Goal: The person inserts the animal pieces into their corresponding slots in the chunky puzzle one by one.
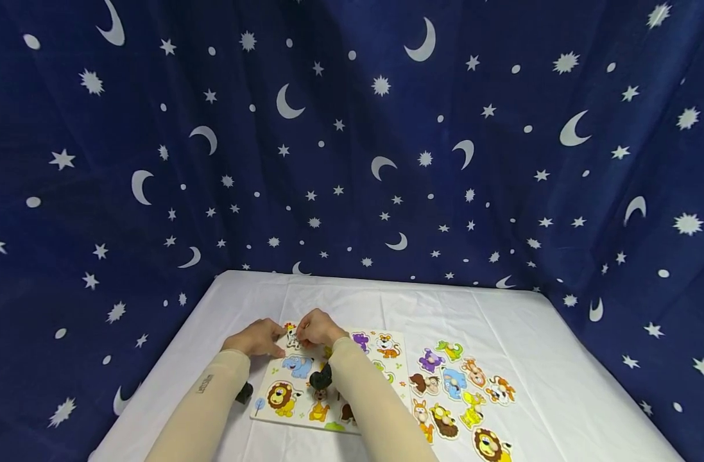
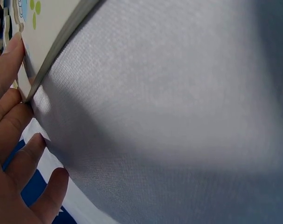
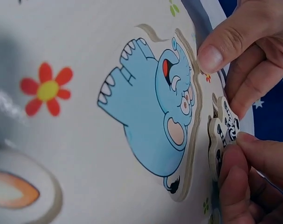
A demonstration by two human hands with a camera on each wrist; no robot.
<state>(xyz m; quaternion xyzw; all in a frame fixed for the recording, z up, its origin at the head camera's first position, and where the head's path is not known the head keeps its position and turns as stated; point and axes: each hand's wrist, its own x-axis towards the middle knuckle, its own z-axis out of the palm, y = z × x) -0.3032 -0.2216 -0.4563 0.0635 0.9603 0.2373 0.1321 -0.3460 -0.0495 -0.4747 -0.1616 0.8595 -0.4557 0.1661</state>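
My right hand (image 1: 319, 328) pinches a zebra puzzle piece (image 3: 224, 133) between thumb and fingertips. The piece lies at the upper left of the white animal puzzle board (image 1: 282, 420), its thick wooden edge showing above the board face in the right wrist view. My left hand (image 1: 258, 337) is at the board's left edge, thumb on the printed face and other fingers loosely spread by the corner. In the right wrist view the left thumb (image 3: 216, 56) lies near the head of the blue elephant (image 3: 150, 107) printed in its recess.
Loose knobbed animal pieces lie right of the board, among them an elephant (image 1: 454, 383), a purple hippo (image 1: 430, 360), a crocodile (image 1: 450, 350) and a lion (image 1: 490, 445). A white cloth (image 1: 571, 391) covers the table. Behind hangs a dark blue curtain (image 1: 352, 160) with moons and stars.
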